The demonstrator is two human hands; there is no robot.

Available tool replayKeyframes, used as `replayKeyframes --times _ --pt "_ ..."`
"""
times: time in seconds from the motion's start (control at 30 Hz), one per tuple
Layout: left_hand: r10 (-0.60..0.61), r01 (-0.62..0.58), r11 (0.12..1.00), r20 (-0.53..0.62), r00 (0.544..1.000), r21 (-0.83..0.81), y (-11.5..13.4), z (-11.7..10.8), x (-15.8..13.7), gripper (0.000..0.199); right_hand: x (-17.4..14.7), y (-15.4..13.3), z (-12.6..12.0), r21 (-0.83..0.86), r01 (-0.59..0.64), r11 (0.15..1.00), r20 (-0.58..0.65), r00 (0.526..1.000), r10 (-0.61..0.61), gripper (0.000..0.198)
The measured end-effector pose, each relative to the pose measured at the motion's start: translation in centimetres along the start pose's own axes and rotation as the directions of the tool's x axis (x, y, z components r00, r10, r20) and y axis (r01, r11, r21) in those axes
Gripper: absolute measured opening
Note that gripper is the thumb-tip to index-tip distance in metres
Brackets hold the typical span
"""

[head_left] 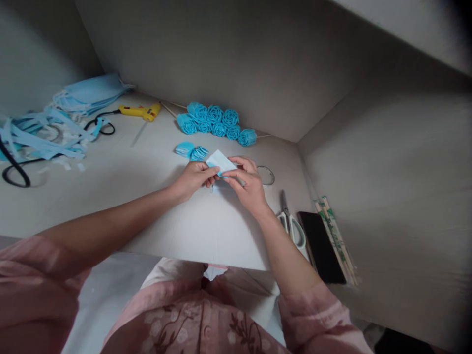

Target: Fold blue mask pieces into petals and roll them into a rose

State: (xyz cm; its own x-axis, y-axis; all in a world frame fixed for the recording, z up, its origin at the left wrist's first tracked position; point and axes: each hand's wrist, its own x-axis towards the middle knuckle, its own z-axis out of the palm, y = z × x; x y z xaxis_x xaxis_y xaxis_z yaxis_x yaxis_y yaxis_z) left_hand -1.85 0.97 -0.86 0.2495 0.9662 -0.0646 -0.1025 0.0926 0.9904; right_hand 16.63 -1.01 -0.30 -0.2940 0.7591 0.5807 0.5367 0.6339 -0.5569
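Between my two hands is a small piece of pale blue and white mask fabric (pixel 220 159), tilted up above the table. My left hand (pixel 194 180) pinches its lower left edge, thumb on top and fingers curled beneath. From the other side my right hand (pixel 249 184) grips it with thumb and fingers at the right and lower edges. Just behind the left hand lie small stacks of cut blue fabric pieces (pixel 185 148). Farther back rests a group of blue fabric roses (pixel 219 129), some on thin wooden sticks. What the curled left fingers do underneath is partly hidden.
A yellow glue gun (pixel 142 112) with a black cord lies back left, near stacked blue masks (pixel 92 92) and a heap of fabric strips (pixel 44 140). On the right are a wire ring (pixel 273 176), white-handled scissors (pixel 296 232), a black phone (pixel 323 250) and wrapped chopsticks (pixel 337 238).
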Motion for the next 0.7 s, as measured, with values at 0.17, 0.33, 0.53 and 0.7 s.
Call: replayKeyframes --times 0.17,0.33,0.53,0.7 --pt "0.091 -0.084 0.985 -0.043 0.995 0.151 -0.2 0.0 0.0 0.03 0.0 -0.4 0.1 0.051 -0.061 0.997 -0.041 0.997 0.063 0.009" --pt "0.131 -0.13 0.967 0.012 0.991 0.22 -0.4 0.1 -0.1 0.028 0.0 -0.3 0.3 0.151 -0.174 0.973 -0.09 0.978 0.189 0.009" --pt "0.101 -0.103 0.974 0.021 0.995 0.2 -0.5 0.1 -0.1 0.027 -0.1 0.3 0.9 0.37 -0.317 0.873 -0.016 0.938 0.347 0.017" --pt "0.079 -0.084 0.98 0.037 0.996 0.179 -0.4 0.1 -0.2 0.029 -0.1 0.7 1.2 0.438 -0.368 0.82 0.004 0.913 0.407 0.03"
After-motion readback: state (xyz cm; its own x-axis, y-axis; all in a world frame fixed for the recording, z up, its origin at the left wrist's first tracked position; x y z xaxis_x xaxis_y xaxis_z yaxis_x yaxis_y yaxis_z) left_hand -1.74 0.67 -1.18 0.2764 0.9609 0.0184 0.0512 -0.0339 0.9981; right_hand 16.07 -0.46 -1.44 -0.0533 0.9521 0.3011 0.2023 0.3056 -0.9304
